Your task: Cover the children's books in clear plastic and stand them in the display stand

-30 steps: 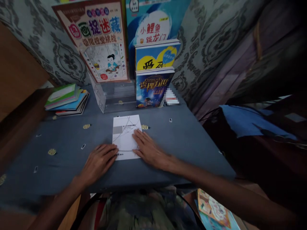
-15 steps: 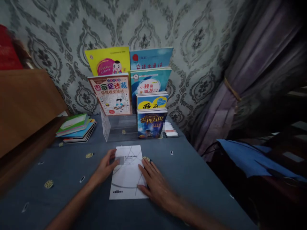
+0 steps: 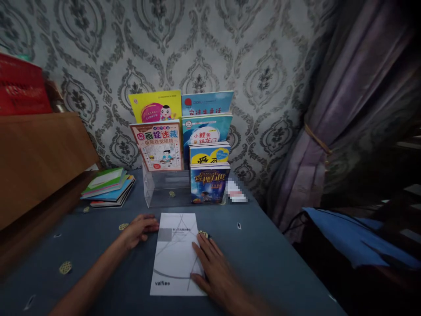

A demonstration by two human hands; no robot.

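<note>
- White booklet (image 3: 176, 252) is lying flat on the blue-grey tablecloth (image 3: 263, 259), between the two hands, its printed cover facing up and its lower edge nearer the person.
- Right hand (image 3: 215, 270) is spreading over the booklet's right edge; its fingertips are resting on the cover, the long fingers lying almost together and pointing away from the person, while the thumb is standing apart from them, reaching onto the lower right of the cover.
- Left hand (image 3: 141, 230) is bending its fingers loosely just beside the booklet's upper left edge, the thumb sitting apart from the index fingertip; whether the fingertips are touching the paper, one cannot tell.
- Neither hand is clamping the booklet.
- Beyond it, a clear stand (image 3: 148, 188) is holding upright books (image 3: 210, 186), and a small book stack (image 3: 105, 186) is lying to the left.
</note>
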